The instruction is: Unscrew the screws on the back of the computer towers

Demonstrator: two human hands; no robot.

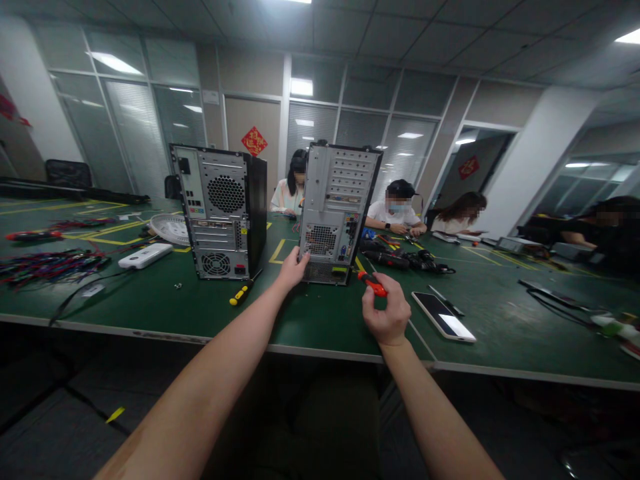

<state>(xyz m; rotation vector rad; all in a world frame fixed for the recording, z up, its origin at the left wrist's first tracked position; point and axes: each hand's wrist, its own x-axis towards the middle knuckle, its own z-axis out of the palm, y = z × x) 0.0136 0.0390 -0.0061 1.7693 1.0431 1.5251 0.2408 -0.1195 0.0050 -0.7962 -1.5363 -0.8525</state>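
Observation:
Two desktop computer cases stand upright on the green table, rear panels facing me. My left hand (pixel 294 268) grips the lower left edge of the right-hand computer case (pixel 320 187), thumb on the back panel and the other fingers partly hidden along its side. In my right hand (pixel 389 310) is a red and black screwdriver (pixel 376 285), held just right of that case's lower right corner; its tip is hard to make out. The second computer case (pixel 223 230) stands to the left, with a yellow and black screwdriver (pixel 241 294) lying in front of it.
A phone (pixel 435 313) lies to the right beside a thin dark tool. Bundled wires (pixel 55 267), a white power strip (pixel 146 256) and a white basket (pixel 170 228) are on the left. Black cables and tools (pixel 400 257) lie behind my right hand. Several people sit across the table.

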